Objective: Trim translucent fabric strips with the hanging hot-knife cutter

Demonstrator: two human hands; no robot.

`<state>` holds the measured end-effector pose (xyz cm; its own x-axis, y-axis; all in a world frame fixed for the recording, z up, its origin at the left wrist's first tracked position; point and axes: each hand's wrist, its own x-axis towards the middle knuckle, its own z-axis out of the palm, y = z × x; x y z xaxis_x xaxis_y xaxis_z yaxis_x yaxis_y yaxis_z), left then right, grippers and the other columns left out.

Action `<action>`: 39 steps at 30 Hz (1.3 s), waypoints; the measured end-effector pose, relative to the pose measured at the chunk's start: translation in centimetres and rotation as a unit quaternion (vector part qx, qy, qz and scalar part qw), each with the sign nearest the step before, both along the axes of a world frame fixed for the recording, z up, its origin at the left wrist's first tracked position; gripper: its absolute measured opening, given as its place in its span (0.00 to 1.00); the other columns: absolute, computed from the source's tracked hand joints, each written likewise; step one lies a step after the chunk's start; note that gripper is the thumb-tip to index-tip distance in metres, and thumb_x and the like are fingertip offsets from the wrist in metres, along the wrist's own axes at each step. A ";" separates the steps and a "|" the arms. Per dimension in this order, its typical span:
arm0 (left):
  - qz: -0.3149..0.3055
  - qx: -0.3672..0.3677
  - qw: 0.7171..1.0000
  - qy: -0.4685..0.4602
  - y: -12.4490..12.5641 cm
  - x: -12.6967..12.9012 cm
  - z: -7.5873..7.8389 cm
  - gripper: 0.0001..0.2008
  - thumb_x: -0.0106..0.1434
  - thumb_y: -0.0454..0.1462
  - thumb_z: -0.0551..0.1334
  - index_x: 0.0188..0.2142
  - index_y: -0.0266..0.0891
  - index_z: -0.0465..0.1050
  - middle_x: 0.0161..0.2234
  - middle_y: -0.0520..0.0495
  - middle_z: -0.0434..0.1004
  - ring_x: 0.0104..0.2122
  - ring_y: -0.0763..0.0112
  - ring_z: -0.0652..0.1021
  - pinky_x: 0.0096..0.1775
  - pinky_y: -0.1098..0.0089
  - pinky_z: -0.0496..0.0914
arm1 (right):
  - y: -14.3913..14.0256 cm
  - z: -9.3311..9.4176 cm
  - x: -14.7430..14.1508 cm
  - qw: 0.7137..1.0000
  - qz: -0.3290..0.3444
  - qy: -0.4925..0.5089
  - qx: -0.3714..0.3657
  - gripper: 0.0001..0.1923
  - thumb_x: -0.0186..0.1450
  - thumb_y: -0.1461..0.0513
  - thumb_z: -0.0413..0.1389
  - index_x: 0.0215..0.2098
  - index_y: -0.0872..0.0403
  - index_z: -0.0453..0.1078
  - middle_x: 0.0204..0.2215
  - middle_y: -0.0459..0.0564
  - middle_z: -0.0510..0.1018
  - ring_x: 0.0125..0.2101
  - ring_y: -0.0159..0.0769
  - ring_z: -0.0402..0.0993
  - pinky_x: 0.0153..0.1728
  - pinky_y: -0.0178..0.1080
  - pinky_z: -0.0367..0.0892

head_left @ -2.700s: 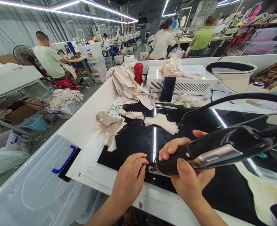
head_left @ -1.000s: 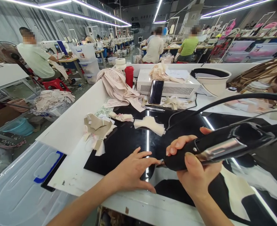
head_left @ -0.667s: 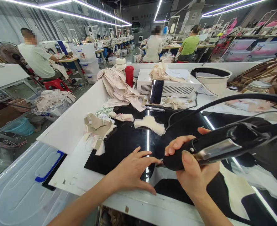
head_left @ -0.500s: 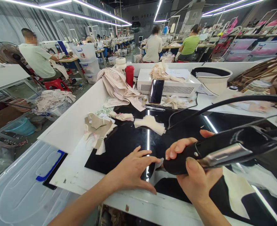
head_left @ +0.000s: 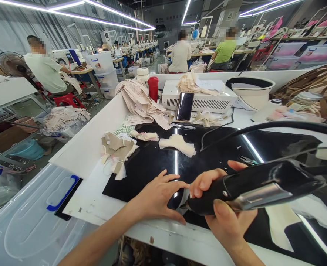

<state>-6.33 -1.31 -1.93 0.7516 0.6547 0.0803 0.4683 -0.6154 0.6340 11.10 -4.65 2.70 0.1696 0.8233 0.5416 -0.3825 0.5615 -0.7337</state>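
My right hand [head_left: 230, 221] is wrapped round a black corded power tool [head_left: 260, 184] with a metal lever along its side, which looks like a hot knife. Its narrow tip points left and down, close to the black board [head_left: 141, 173]. My left hand [head_left: 158, 195] lies on the board with fingers spread, the forefinger and thumb on either side of the tip. Between them shows a bit of thin, sheer material [head_left: 181, 207], mostly hidden by the hands. A stack of cream cut fabric pieces [head_left: 177, 145] rests beyond my fingers.
Tan fabric pieces [head_left: 117, 149] lie at the left, and pale cloth strips [head_left: 138, 99] behind them. A phone [head_left: 185, 106] leans on a white vented box [head_left: 202, 99] beside a red cup [head_left: 152, 88]. The tool's cable [head_left: 285, 125] arcs across the right. Cream fabric [head_left: 281, 221] lies near right.
The tool and my right hand have shifted slightly left and down, closer to my left forefinger. My left hand has barely moved. Scissors show more clearly behind the tool.
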 end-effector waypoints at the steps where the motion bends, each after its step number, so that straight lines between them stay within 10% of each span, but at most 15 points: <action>1: 0.000 -0.001 1.000 -0.001 0.0 0.0 0.0 0.40 0.60 0.56 0.73 0.66 0.48 0.65 0.63 0.44 0.75 0.70 0.50 0.64 0.72 0.39 0.47 | -0.1 -0.1 -0.1 1.000 0.000 -0.001 -0.002 0.27 0.69 0.59 0.65 0.63 0.42 0.63 0.33 0.43 0.76 0.28 0.34 0.73 0.29 0.41 0.75; 9: -0.014 0.020 1.000 0.007 -0.2 -0.2 0.4 0.34 0.61 0.53 0.74 0.61 0.45 0.69 0.67 0.39 0.69 0.71 0.49 0.64 0.71 0.36 0.48 | 0.0 0.3 0.4 1.000 -0.002 0.001 -0.004 0.27 0.69 0.59 0.65 0.62 0.42 0.64 0.33 0.42 0.77 0.28 0.34 0.74 0.29 0.41 0.75; 18: -0.031 0.122 0.988 0.087 1.9 -2.2 2.1 0.01 0.71 0.37 0.67 0.41 0.44 0.79 0.68 0.44 0.69 0.70 0.49 0.64 0.69 0.38 0.55 | 1.5 1.7 3.9 0.996 -0.089 0.005 -0.003 0.26 0.65 0.61 0.68 0.59 0.43 0.69 0.32 0.42 0.78 0.27 0.35 0.74 0.27 0.40 0.74; 25: 0.163 0.244 0.954 0.066 2.3 -1.2 2.1 0.13 0.74 0.28 0.56 0.51 0.40 0.76 0.59 0.40 0.76 0.61 0.56 0.74 0.66 0.45 0.66 | 1.6 1.2 4.7 0.993 -0.114 -0.008 -0.008 0.26 0.66 0.61 0.68 0.60 0.42 0.68 0.32 0.42 0.78 0.27 0.36 0.74 0.27 0.41 0.74; 29: 0.109 0.144 0.983 0.012 0.9 0.3 2.1 0.10 0.74 0.34 0.63 0.54 0.40 0.75 0.53 0.43 0.78 0.54 0.60 0.77 0.59 0.57 0.75 | 1.7 1.1 4.0 0.994 -0.110 0.001 -0.015 0.27 0.66 0.59 0.68 0.60 0.41 0.66 0.33 0.41 0.77 0.27 0.35 0.74 0.28 0.41 0.73; 39: 0.003 0.044 0.998 0.044 -0.7 0.7 1.3 0.41 0.57 0.51 0.77 0.66 0.40 0.69 0.64 0.38 0.71 0.64 0.49 0.68 0.67 0.48 0.64 | 2.2 0.4 1.8 0.997 -0.082 0.006 -0.008 0.29 0.66 0.59 0.68 0.61 0.43 0.63 0.34 0.42 0.77 0.26 0.33 0.75 0.26 0.39 0.75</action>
